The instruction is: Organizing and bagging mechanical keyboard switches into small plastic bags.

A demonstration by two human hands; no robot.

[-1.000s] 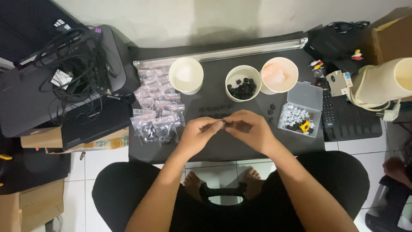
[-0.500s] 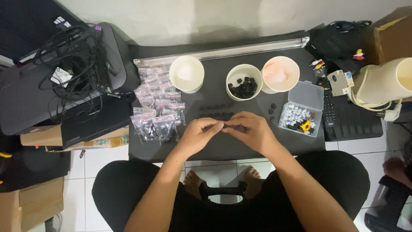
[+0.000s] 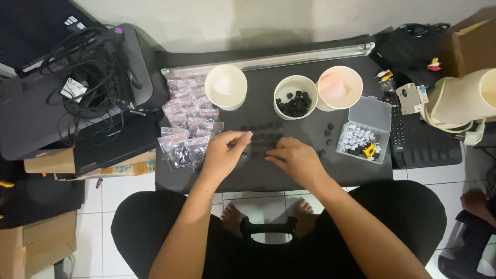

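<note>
Sitting: you are sitting cross-legged at a low dark board [image 3: 268, 178], looking straight down on both hands.
Left hand: your left hand [image 3: 225, 152] is hovering over the board with thumb and forefinger pinched together near rows of small black pieces [image 3: 261, 129]; whether a piece is sitting between the fingertips is too small to tell.
Right hand: your right hand [image 3: 294, 157] is lying palm down just beside the left, fingers curled and pointing left onto the same rows; what it is gripping, if anything, cannot be told.
Black pieces: they are lying in short rows on the board between your hands and the cups, with a few strays [image 3: 328, 129] off to the right.
Cups: three pale cups are standing along the far side; the middle cup [image 3: 295, 95] is holding more black pieces, the left cup [image 3: 226, 85] and right cup [image 3: 339, 87] are showing pale insides.
Bags: small clear bags [image 3: 186, 126] are piling up just left of your left hand.
Box: an open clear plastic box [image 3: 364, 129] of light and dark bits is sitting to the right.
</note>
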